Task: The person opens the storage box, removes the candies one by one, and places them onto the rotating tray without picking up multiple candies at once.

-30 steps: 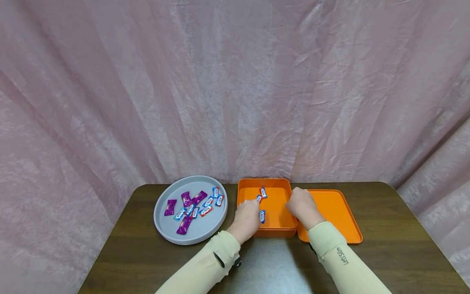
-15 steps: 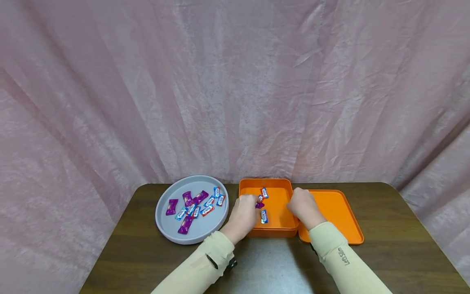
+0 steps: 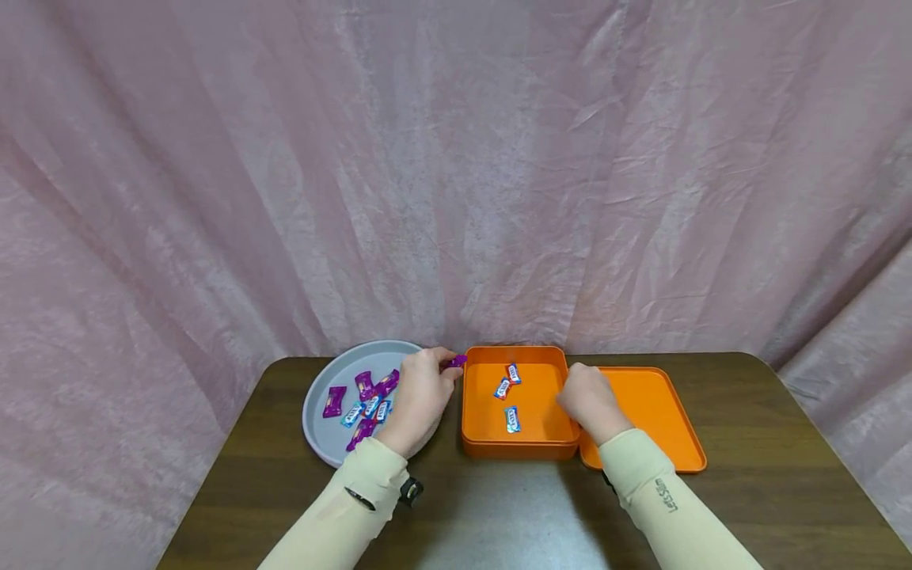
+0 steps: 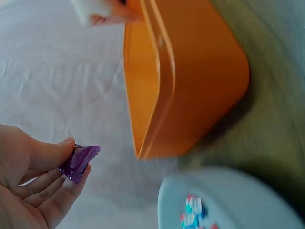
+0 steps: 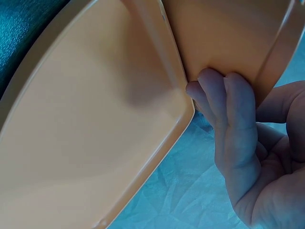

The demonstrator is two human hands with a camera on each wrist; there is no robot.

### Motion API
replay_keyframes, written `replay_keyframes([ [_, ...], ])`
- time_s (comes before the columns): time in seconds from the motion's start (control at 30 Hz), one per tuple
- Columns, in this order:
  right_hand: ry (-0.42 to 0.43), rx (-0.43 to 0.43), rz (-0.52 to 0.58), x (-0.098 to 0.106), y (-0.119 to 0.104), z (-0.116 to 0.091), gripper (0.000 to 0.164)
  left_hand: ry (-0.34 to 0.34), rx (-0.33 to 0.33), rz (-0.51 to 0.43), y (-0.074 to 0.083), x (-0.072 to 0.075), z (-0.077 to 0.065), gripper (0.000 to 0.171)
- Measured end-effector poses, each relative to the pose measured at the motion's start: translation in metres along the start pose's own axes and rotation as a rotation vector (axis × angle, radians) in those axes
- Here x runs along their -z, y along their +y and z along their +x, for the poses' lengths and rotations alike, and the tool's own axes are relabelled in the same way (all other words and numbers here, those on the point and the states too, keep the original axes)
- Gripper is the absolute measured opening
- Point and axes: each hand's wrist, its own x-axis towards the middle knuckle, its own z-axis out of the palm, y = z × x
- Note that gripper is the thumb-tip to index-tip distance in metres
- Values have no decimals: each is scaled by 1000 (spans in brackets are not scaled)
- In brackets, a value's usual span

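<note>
My left hand [image 3: 420, 402] is above the right side of the grey round tray [image 3: 310, 427]. Its thumb and fingers pinch a purple-wrapped candy [image 4: 78, 163], held near the left rim of the orange box [image 3: 518, 451]. Inside that box lie three small blue, white and red wrapped candies [image 3: 512, 419]. My right hand [image 3: 590, 404] grips the box's right wall; in the right wrist view, its fingers press against the outside of it. On the tray are several purple candies [image 3: 334, 401] and several blue-and-white ones [image 3: 352, 414], partly hidden by my left hand and forearm.
A flat orange lid [image 3: 655, 416] lies right of the box, its left edge partly under my right hand. Everything rests on a dark wooden table [image 3: 755, 443], with a pink curtain [image 3: 499, 174] hanging behind its far edge.
My left hand has moved left, out of the orange box to the gap by the tray, carrying the purple candy. The candies in the box show fully now. My right hand stays put.
</note>
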Motion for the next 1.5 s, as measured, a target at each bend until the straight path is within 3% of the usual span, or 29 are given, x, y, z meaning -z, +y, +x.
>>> replay_keyframes([
  [0.2,4,-8,-12,-1,1,2,14,39,39,12,-26,18,0,9],
  [0.43,5,-3,-10,-1,0,3,14,-20,129,50,-58,24,-16,11],
  [0.57,7,-4,-8,-2,0,3,13,-66,173,57,-69,26,-27,12],
  [0.83,2,-10,-16,-1,1,2,15,-149,211,120,-82,27,-43,12],
  [1.1,6,-2,-16,-1,0,1,13,-242,267,159,-91,30,-48,15],
  [1.5,4,-6,-9,0,0,1,11,-280,293,225,-99,33,-48,17],
])
